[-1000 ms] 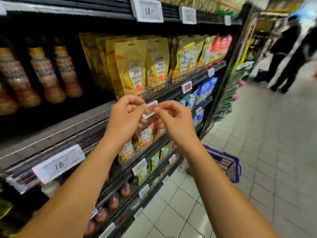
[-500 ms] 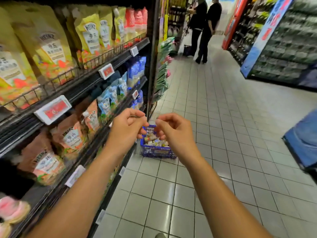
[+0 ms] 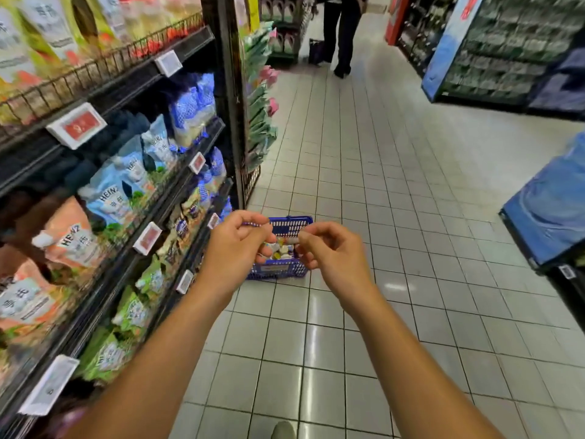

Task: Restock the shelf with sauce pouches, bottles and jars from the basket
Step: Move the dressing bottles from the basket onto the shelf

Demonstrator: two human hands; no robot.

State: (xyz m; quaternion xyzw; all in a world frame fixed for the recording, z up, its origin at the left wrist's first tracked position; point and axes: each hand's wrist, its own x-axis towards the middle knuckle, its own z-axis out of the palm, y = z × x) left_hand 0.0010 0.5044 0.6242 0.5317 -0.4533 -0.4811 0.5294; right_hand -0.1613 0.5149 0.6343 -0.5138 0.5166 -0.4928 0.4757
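Note:
A blue plastic basket (image 3: 278, 270) stands on the tiled floor beside the shelf, with several small jars and bottles (image 3: 281, 248) inside it. My left hand (image 3: 235, 248) and my right hand (image 3: 329, 251) hover side by side in front of me, lined up over the basket. Both have their fingers curled in and I see nothing in them. The shelf (image 3: 177, 172) runs along my left. It holds yellow pouches (image 3: 47, 30) on top, blue Heinz pouches (image 3: 115, 191) and orange pouches (image 3: 68, 237) in the middle, and green pouches (image 3: 133, 312) lower down.
Price tags (image 3: 76, 125) clip to the shelf rails. A blue-covered display (image 3: 550, 210) juts in at the right. More shelving (image 3: 506, 49) stands at the far right. A person (image 3: 343, 33) stands down the aisle. My shoe (image 3: 283, 430) shows at the bottom edge.
My view has swung from the shelf front toward the aisle. Both hands left the price tag on the shelf rail and now hang over the basket, still close together.

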